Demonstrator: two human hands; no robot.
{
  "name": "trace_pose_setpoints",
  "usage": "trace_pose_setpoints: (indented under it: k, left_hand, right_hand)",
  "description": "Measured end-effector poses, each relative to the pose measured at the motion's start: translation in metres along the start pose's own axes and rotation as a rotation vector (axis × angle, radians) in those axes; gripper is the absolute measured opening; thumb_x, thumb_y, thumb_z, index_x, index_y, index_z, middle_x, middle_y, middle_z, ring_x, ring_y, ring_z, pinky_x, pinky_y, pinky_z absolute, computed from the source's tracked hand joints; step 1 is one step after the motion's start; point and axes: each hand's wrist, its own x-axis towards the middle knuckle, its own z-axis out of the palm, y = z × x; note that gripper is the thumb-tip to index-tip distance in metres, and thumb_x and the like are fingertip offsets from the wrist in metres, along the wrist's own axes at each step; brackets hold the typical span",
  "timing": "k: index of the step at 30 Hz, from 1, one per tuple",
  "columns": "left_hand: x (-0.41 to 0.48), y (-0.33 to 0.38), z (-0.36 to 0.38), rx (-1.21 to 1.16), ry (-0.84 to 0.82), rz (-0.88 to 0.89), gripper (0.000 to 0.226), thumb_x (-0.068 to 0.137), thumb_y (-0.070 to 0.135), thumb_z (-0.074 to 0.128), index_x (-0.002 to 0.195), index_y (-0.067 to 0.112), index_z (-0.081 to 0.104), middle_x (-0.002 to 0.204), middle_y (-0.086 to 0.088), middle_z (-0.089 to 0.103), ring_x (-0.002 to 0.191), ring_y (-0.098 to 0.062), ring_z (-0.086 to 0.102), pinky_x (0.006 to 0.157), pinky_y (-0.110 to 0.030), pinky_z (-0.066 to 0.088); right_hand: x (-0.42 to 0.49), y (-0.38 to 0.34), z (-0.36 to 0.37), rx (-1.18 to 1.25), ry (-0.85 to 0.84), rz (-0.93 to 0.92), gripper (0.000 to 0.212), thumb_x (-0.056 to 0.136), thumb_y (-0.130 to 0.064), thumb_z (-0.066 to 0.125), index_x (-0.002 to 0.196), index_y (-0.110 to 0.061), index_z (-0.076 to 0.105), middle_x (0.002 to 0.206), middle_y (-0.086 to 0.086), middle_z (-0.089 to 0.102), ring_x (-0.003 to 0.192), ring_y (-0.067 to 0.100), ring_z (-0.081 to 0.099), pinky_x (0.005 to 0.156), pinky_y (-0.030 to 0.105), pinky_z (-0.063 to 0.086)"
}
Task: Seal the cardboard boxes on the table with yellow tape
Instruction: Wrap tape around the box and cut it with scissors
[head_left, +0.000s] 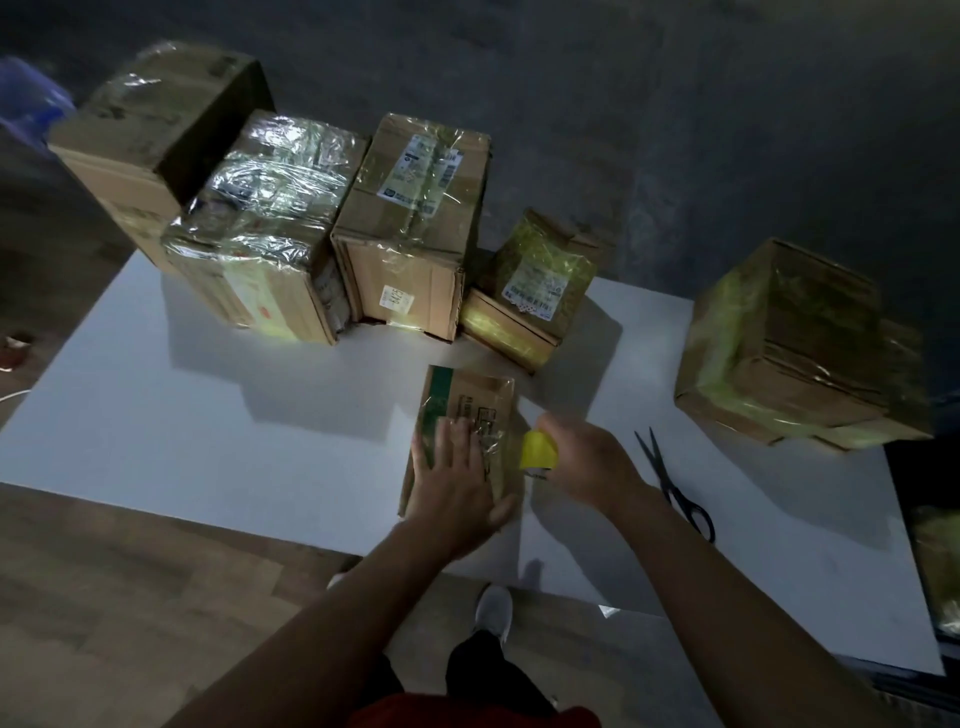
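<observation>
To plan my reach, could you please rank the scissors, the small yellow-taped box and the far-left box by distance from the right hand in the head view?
1. Scissors, on the table just right of the right hand, which grips the yellow tape.
2. Small yellow-taped box, behind the hand, mid-table.
3. Far-left box, at the table's back left corner.

No text is fully legible. The tall box (410, 249) at upper centre of the frame carries a white shipping label (422, 174) with barcodes on its top face and a small white sticker (395, 301) with blurred digits on its front face. The low box (571, 244) to its right carries a barcode label (535, 293), and the near box (467, 389) at centre bears black printed marks (480, 415), too blurred to read.
</observation>
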Motion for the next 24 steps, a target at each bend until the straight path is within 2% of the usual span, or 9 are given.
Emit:
trace_pose_setpoints:
  k: [2, 4, 8, 13, 16, 19, 22, 24]
  left_hand:
    - [0.004, 0.019, -0.007, -0.083, -0.014, -0.129, 0.099, 0.088, 0.074, 0.030, 0.151, 0.003, 0.000, 0.157, -0.023, -0.018, 0.143, -0.046, -0.018, 0.109, -0.069, -0.004]
    - [0.011, 0.031, -0.010, -0.161, -0.060, -0.239, 0.106, 0.084, 0.070, 0.048, 0.151, 0.007, -0.004, 0.156, -0.022, -0.024, 0.141, -0.050, -0.019, 0.109, -0.072, 0.000]
    - [0.017, 0.034, -0.015, -0.213, -0.104, -0.309, 0.107, 0.087, 0.054, 0.060, 0.151, 0.007, -0.013, 0.154, -0.023, -0.027, 0.139, -0.053, -0.019, 0.109, -0.073, 0.004]
    - [0.008, 0.008, -0.027, -0.435, 0.000, -0.248, 0.096, 0.090, 0.045, 0.053, 0.152, 0.011, -0.012, 0.159, -0.012, -0.020, 0.144, -0.044, -0.014, 0.113, -0.068, 0.006]
    - [0.003, -0.018, -0.032, -0.642, 0.010, -0.168, 0.096, 0.092, 0.043, 0.054, 0.152, 0.015, -0.015, 0.160, -0.003, -0.021, 0.146, -0.036, -0.013, 0.114, -0.064, 0.013]
    - [-0.006, -0.036, -0.035, -0.812, 0.078, -0.067, 0.084, 0.094, 0.047, 0.045, 0.151, 0.035, -0.015, 0.161, 0.005, -0.019, 0.149, -0.031, -0.004, 0.114, -0.060, 0.022]
    - [-0.017, -0.047, -0.036, -0.819, 0.232, 0.036, 0.074, 0.091, 0.039, 0.034, 0.150, 0.044, -0.011, 0.161, 0.009, -0.015, 0.149, -0.024, 0.003, 0.116, -0.053, 0.025]
    - [-0.020, -0.052, -0.036, -0.823, 0.243, 0.057, 0.072, 0.092, 0.039, 0.031, 0.149, 0.047, -0.012, 0.161, 0.010, -0.015, 0.149, -0.022, 0.004, 0.118, -0.048, 0.024]
  right_hand:
    - [0.002, 0.000, 0.008, 0.032, 0.029, -0.015, 0.033, 0.086, -0.031, 0.065, 0.112, -0.015, 0.051, 0.100, 0.006, 0.063, 0.092, 0.026, 0.060, 0.066, 0.029, 0.038]
    - [0.003, 0.002, 0.016, 0.070, 0.033, -0.015, 0.035, 0.085, -0.035, 0.067, 0.109, -0.015, 0.051, 0.097, 0.005, 0.062, 0.089, 0.024, 0.059, 0.065, 0.026, 0.032]
    - [0.003, 0.004, 0.019, 0.095, 0.024, 0.008, 0.028, 0.085, -0.021, 0.064, 0.109, -0.017, 0.050, 0.099, 0.004, 0.060, 0.092, 0.024, 0.058, 0.066, 0.026, 0.033]
    - [0.003, -0.009, -0.001, 0.199, 0.066, 0.006, 0.033, 0.081, -0.015, 0.065, 0.111, -0.018, 0.053, 0.098, 0.004, 0.059, 0.089, 0.026, 0.058, 0.066, 0.029, 0.039]
    - [0.014, -0.029, -0.029, 0.278, 0.102, -0.035, 0.048, 0.075, -0.019, 0.076, 0.118, -0.017, 0.054, 0.108, 0.006, 0.061, 0.093, 0.025, 0.058, 0.068, 0.030, 0.041]
    - [0.028, -0.047, -0.047, 0.319, 0.102, -0.111, 0.052, 0.074, -0.017, 0.078, 0.121, -0.019, 0.055, 0.118, 0.004, 0.060, 0.104, 0.022, 0.056, 0.072, 0.024, 0.035]
    - [0.034, -0.057, -0.045, 0.345, 0.115, -0.085, 0.053, 0.079, -0.015, 0.073, 0.127, -0.016, 0.052, 0.120, 0.007, 0.060, 0.107, 0.024, 0.057, 0.076, 0.022, 0.035]
    - [0.034, -0.062, -0.040, 0.322, 0.097, -0.059, 0.053, 0.084, -0.017, 0.070, 0.132, -0.012, 0.048, 0.120, 0.013, 0.059, 0.108, 0.029, 0.057, 0.076, 0.024, 0.036]
